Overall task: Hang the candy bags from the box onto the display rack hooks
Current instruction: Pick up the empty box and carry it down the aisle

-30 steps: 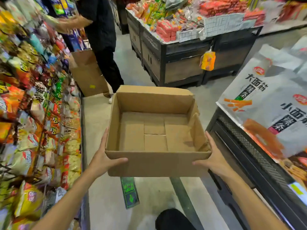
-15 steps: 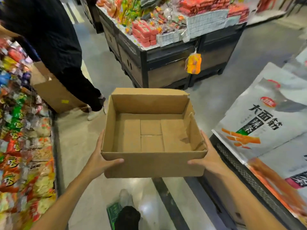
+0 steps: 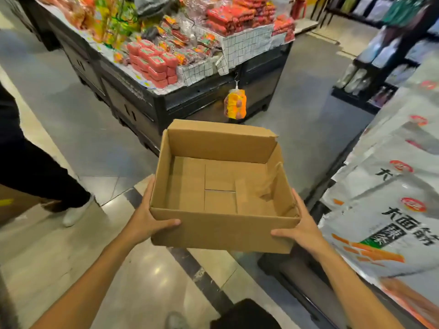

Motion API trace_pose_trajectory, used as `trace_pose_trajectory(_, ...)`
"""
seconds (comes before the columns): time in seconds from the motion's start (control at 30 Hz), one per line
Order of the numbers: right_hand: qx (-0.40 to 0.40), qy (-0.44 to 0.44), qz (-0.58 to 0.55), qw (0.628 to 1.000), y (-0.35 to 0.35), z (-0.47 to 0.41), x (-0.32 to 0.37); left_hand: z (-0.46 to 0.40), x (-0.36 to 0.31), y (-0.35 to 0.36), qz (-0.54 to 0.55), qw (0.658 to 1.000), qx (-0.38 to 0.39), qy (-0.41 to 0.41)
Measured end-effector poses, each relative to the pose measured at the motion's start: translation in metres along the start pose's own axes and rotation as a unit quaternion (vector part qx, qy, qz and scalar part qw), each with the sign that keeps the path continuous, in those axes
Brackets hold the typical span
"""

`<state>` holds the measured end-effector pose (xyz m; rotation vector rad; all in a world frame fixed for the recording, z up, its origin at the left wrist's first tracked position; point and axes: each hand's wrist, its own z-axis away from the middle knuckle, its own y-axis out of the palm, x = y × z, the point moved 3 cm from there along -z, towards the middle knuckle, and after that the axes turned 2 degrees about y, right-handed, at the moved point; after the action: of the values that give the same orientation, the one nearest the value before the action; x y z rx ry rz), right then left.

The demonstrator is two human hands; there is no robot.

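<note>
Brown cardboard box (image 3: pixel 223 186), open at the top with its flaps up, sat in mid-air in front of me in the head view, carried over the pale tiled floor (image 3: pixel 147 276) of a shop aisle. I could see only its bare inner bottom panels; no bags lay inside. My left hand (image 3: pixel 148 218) gripped the near left corner, thumb laid across the front wall and the fingers curled under the side. My right hand (image 3: pixel 300 227) gripped the near right corner the same way, thumb on the front wall, fingers clamped round the side.

Beyond the box stood a dark display table (image 3: pixel 152 96) piled with red wrapped packets (image 3: pixel 154 62) and mixed bright snack bags, with checked cloth draped over its edge. A yellow-orange netted bag (image 3: pixel 235 104) hung from a hook on the table's near corner, just above the box's far flap. To my right, large grey printed sacks (image 3: pixel 389 210) lay stacked on a low dark stand. At the left edge I saw another person's dark trouser leg (image 3: pixel 35 172) and white shoe (image 3: pixel 77 212).
</note>
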<state>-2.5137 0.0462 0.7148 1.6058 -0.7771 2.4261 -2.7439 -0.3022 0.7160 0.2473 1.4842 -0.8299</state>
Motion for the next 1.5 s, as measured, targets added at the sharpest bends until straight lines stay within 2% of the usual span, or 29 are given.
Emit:
trace_pose_trajectory(0.33,-0.100,0.030,-0.054,0.993,-0.055,-0.148,0.013,-0.236,-0.026,0.014,-0.002,0.994,0.096,0.048)
trace_pose_trajectory(0.6,-0.113,0.056,-0.103,0.987,-0.113,-0.276,0.029,-0.402,-0.059,0.033,-0.039,0.989,0.131,0.046)
trace_pose_trajectory(0.9,-0.164,0.064,-0.078,0.981,-0.174,-0.388,0.042,-0.586,-0.079,0.082,-0.025,0.976,0.209,0.050)
trace_pose_trajectory(1.23,-0.282,0.099,-0.090,0.950,-0.232,-0.495,0.075,-0.803,-0.121,0.141,-0.017,0.943,0.316,0.098)
trace_pose_trajectory(1.33,-0.304,0.120,-0.113,0.938,-0.246,-0.514,0.078,-0.853,-0.135,0.166,-0.002,0.938,0.335,0.084)
trace_pose_trajectory(1.5,-0.348,0.132,-0.135,0.918,-0.288,-0.556,0.067,-0.916,-0.156,0.219,-0.005,0.931,0.347,0.116)
